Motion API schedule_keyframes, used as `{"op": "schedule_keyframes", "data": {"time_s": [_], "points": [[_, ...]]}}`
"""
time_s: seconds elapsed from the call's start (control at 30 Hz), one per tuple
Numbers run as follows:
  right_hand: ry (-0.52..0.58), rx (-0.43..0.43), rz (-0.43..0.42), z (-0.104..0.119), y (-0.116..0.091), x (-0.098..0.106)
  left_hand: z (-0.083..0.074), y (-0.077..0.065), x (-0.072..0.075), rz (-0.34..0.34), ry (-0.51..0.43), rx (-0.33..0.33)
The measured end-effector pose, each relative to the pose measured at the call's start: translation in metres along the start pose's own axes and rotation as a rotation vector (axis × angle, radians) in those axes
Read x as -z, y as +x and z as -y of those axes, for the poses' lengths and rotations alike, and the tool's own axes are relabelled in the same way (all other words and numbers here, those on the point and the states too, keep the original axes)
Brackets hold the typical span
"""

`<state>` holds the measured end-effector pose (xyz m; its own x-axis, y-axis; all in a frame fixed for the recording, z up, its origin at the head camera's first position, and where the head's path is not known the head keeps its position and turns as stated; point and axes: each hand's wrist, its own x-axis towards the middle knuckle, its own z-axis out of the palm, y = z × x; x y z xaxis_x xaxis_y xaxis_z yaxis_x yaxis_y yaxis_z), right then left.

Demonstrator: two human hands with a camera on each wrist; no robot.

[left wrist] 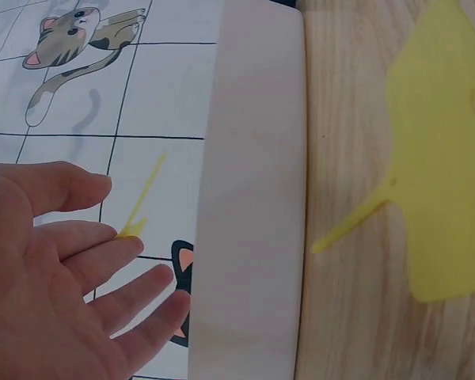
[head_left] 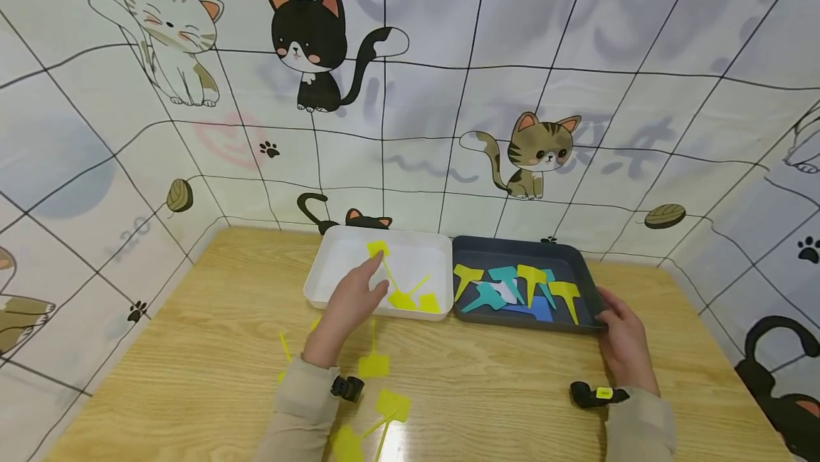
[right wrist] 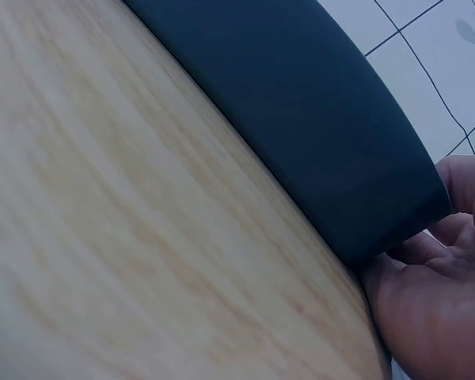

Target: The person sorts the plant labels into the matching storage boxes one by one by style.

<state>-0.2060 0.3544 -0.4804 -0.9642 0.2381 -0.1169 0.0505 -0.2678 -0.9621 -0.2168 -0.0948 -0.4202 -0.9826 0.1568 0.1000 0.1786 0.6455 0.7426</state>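
My left hand (head_left: 355,291) reaches over a white tray (head_left: 314,284), thumb apart from the fingers. Its fingertips overlap a yellow T-shaped plant label (head_left: 376,247) there. In the left wrist view the fingers are loosely extended, with a thin yellow label (left wrist: 149,190) showing right at the index and middle fingertips. More yellow labels (head_left: 401,300) lie in the tray's near right part. My right hand (head_left: 623,337) grips the near right corner of a dark grey tray (head_left: 512,247); in the right wrist view its fingers curl at the corner (right wrist: 404,214).
The dark tray holds yellow, teal (head_left: 483,297), blue (head_left: 534,309) and white labels. Several yellow labels (head_left: 374,366) are scattered on the wooden table (head_left: 487,384) around my left forearm. A cat-patterned cloth wall (head_left: 423,106) rises right behind both trays.
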Motion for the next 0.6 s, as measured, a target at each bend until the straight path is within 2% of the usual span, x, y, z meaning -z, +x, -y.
{"op": "schedule_keyframes", "data": {"time_s": [0.43, 0.6], "points": [[-0.04, -0.01, 0.005, 0.001, -0.002, -0.002, 0.014, -0.004, -0.006, 0.093, 0.132, 0.0], [-0.054, -0.022, -0.008, 0.0, -0.002, -0.001, 0.016, -0.004, -0.009, 0.136, 0.223, 0.033]]}}
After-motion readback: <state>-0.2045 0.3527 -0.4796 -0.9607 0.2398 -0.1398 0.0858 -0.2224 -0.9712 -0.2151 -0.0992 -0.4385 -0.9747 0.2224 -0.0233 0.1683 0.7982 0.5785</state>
